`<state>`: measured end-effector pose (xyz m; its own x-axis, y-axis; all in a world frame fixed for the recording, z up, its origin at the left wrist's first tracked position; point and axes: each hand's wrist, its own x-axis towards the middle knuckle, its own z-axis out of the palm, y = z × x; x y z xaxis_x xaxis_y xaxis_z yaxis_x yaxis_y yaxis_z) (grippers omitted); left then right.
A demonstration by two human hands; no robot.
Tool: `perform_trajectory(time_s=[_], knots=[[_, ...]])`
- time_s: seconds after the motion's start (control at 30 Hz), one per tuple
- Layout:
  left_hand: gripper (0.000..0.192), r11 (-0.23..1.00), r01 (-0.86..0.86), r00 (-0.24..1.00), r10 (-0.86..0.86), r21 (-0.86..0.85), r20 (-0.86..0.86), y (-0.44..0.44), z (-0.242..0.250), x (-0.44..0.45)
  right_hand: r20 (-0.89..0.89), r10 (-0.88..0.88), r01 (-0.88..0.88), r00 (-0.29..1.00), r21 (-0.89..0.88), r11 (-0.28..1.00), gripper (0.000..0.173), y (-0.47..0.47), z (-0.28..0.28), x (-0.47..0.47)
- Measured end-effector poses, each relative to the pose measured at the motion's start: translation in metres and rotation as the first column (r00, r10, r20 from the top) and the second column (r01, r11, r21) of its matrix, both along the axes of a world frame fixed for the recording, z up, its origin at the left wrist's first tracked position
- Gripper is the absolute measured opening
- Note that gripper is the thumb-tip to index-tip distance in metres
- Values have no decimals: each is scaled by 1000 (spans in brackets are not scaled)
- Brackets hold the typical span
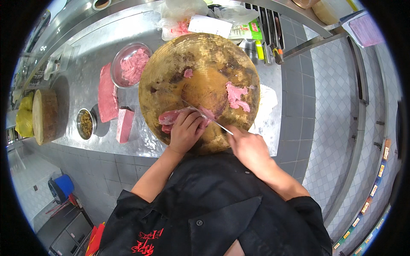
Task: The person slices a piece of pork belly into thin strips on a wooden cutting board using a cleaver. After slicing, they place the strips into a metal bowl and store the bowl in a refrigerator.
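On a round wooden chopping block (205, 60) lies a piece of raw meat (169, 117), pressed down by my left hand (187, 132) with bent fingers. My right hand (248, 144) grips a knife (217, 124), its blade slanting across the meat just right of my left fingertips. Thin flaps of meat (236, 96) lie at the block's right side, and a small scrap of meat (188, 73) sits near its upper middle. Left of the block stands a metal bowl (114, 75) of sliced meat (134, 67). The knife's handle is hidden in my right hand.
A long slab of meat (107, 92) and a smaller block of meat (125, 125) lie on the steel table (70, 128), beside a bowl of chopped brown food (85, 124). Plastic bags (184, 9) and a paper (209, 26) lie behind the block; knives (270, 32) stand at the back right.
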<state>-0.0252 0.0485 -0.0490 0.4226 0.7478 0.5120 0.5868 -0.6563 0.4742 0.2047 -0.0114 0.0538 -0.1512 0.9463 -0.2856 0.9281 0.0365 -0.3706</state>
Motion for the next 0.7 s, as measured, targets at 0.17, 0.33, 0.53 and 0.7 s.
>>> perform_trajectory(time_s=[0.17,0.33,0.53,0.7], knots=[[24,1000,-29,1000,29,9,12,-2,1,-2,-113,-59,64,992,43,997,25,-39,1,49],[25,1000,-22,999,22,-6,46,-2,-1,-1,-79,-34,37,996,45,998,28,-39,23,40],[25,999,-11,1000,11,-30,10,-5,-2,-2,-38,55,-52,998,81,995,26,9,14,-16],[25,1000,4,1000,-5,-15,-6,-2,0,-1,22,64,-64,998,9,998,25,11,-5,-19]])
